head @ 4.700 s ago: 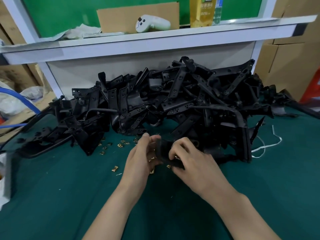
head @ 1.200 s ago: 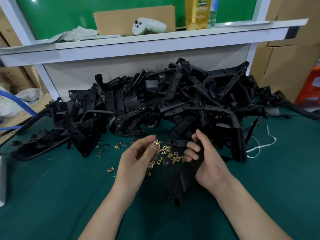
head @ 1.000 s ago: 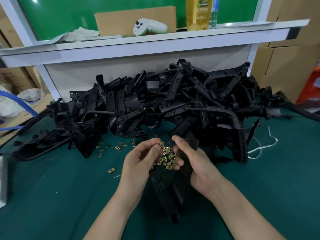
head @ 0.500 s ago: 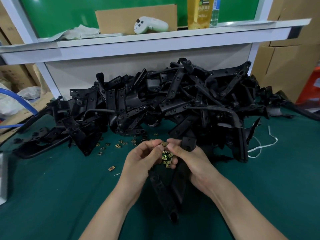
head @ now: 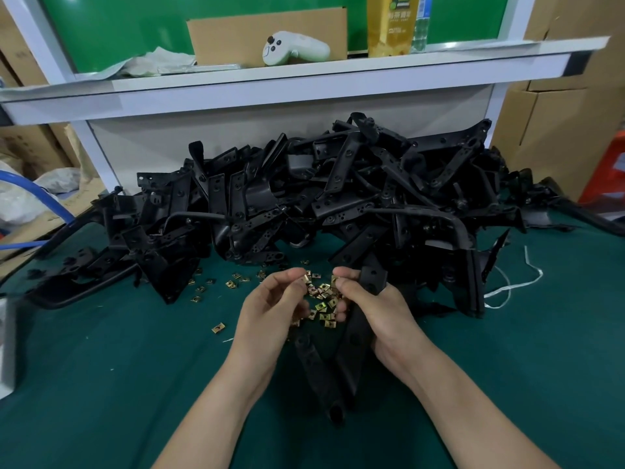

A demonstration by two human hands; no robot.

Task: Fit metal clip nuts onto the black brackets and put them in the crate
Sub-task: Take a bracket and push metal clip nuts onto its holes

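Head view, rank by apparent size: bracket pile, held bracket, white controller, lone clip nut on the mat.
1. bracket pile
2. held bracket, inflated by nearness to the camera
3. white controller, farther off
4. lone clip nut

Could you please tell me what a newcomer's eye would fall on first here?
The big tangled heap of black brackets along the back of the green table, under the white shelf. In front of it, the right hand grips one bracket while the left hand pinches a clip nut over a scatter of gold clip nuts.
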